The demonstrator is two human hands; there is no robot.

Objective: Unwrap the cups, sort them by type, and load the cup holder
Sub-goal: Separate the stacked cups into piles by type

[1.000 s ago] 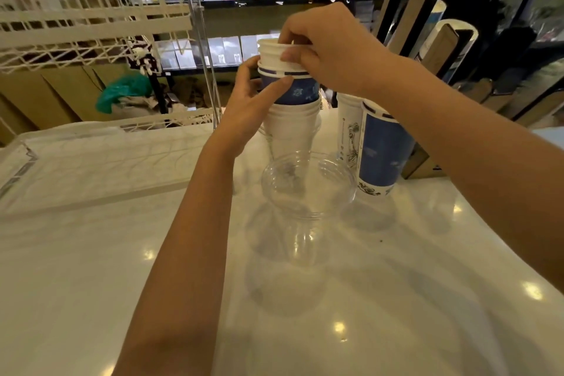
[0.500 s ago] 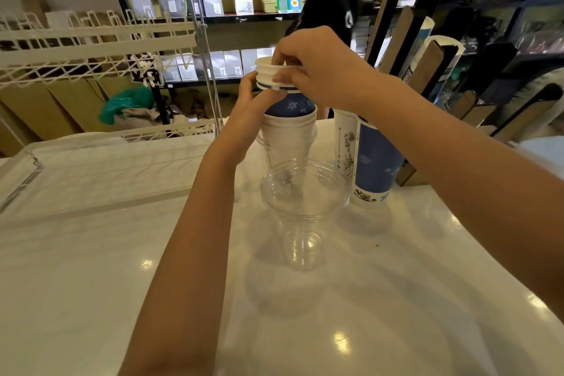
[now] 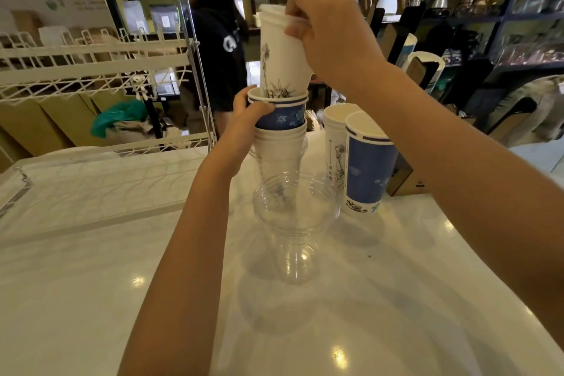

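Observation:
My right hand (image 3: 329, 36) grips the rim of a white paper cup (image 3: 282, 58) printed with a statue drawing, its base still inside the blue paper cup (image 3: 282, 116) below. My left hand (image 3: 244, 128) holds that blue cup, which tops a stack of white cups (image 3: 279, 146). In front stands a stack of clear plastic cups (image 3: 294, 217) on the white counter (image 3: 396, 299). To the right stand a white paper cup (image 3: 335, 143) and a tall blue paper cup (image 3: 366, 168). Dark slotted cup holders (image 3: 427, 70) rise behind them.
A white wire rack (image 3: 91, 64) stands at the left over a white tray (image 3: 91, 189). A person in a black shirt (image 3: 219, 49) stands behind the counter. Shelves with kettles and packets (image 3: 442, 0) fill the back. A cardboard box (image 3: 406, 180) sits by the blue cup.
My right hand has pulled the white statue cup upward, most of the way out of the blue cup. My left hand stays on the blue cup. The view has tilted upward.

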